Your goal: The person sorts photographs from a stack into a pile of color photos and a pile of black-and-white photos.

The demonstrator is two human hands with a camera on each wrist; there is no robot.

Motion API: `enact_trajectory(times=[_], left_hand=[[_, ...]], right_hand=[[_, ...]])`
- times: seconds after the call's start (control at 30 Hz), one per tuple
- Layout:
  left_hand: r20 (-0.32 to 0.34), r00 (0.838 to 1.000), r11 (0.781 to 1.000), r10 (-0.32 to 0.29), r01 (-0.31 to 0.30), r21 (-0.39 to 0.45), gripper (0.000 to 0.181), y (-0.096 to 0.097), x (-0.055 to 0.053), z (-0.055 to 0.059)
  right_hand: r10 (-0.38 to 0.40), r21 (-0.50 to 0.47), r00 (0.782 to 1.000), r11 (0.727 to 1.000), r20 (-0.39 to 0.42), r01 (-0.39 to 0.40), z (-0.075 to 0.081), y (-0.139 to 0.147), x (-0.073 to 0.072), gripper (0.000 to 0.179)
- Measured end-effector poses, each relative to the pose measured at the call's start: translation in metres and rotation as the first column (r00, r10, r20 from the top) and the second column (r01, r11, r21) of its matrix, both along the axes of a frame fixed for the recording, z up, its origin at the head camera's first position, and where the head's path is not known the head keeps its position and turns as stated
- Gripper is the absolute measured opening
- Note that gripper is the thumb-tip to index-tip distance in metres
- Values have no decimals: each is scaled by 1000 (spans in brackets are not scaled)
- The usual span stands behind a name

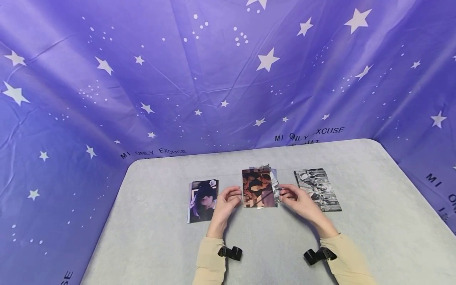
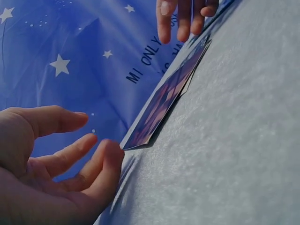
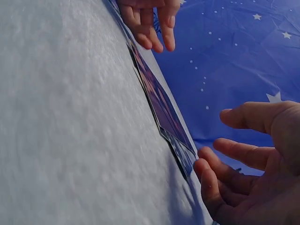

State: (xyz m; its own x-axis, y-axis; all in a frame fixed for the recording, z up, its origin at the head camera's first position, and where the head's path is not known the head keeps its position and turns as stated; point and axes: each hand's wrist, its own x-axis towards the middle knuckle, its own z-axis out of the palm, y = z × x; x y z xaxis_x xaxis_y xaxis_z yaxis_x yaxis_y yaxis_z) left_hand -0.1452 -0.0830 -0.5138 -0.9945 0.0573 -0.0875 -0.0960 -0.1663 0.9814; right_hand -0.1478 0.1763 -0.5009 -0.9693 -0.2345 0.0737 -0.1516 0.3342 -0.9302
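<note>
Between the two hands a loose stack of photo cards (image 1: 257, 188) lies on the table, its lower cards poking out unevenly at the top and right. The top card is reddish brown. My left hand (image 1: 229, 200) is at the stack's left edge, fingers loosely bent, thumb apart from them; in the left wrist view its fingertips (image 2: 114, 146) meet the card's corner. On the other side my right hand (image 1: 296, 200) has its fingertips against or very near the right edge, as the right wrist view also shows (image 3: 202, 164). Neither hand pinches a card.
Left of the stack lies another pile of photo cards (image 1: 203, 202), partly behind the left hand. A black-and-white photo card (image 1: 322, 190) lies to the right, partly covered by the right hand. A purple star-patterned cloth (image 1: 228, 79) hangs behind the grey table (image 1: 156, 253).
</note>
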Motion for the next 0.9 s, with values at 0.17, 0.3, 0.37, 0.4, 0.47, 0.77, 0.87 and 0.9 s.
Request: enact_trajectory(times=[0.17, 0.3, 0.37, 0.4, 0.47, 0.77, 0.87, 0.9], left_hand=[[-20, 1000, 1000, 17, -18, -17, 45, 1, -3, -1], [-19, 1000, 1000, -2, 2, -10, 52, 3, -5, -6], [-11, 1000, 1000, -5, 5, -5, 55, 4, -5, -7], [-7, 1000, 1000, -3, 3, -1, 56, 4, -6, -8], [1, 1000, 1000, 5, -5, 5, 57, 6, -5, -8], [12, 1000, 1000, 11, -11, 2, 54, 10, -1, -5], [11, 1000, 1000, 9, -9, 9, 54, 10, 0, -6], [13, 1000, 1000, 9, -9, 19, 54, 10, 0, -6]], right_hand=[[-21, 15, 1000, 1000, 19, 21, 0, -8, -2, 48], [-25, -21, 997, 999, 69, 27, 1, -13, -2, 56], [-13, -56, 995, 998, 94, 19, 2, -15, -2, 58], [-5, -74, 995, 997, 102, 12, 2, -16, -2, 59], [7, -107, 993, 994, 120, 6, 2, -18, -2, 61], [0, -184, 987, 983, 162, 31, 2, -21, -2, 63], [2, -206, 981, 978, 193, 38, 3, -22, -1, 65], [0, -213, 979, 976, 204, 45, 3, -22, -1, 65]])
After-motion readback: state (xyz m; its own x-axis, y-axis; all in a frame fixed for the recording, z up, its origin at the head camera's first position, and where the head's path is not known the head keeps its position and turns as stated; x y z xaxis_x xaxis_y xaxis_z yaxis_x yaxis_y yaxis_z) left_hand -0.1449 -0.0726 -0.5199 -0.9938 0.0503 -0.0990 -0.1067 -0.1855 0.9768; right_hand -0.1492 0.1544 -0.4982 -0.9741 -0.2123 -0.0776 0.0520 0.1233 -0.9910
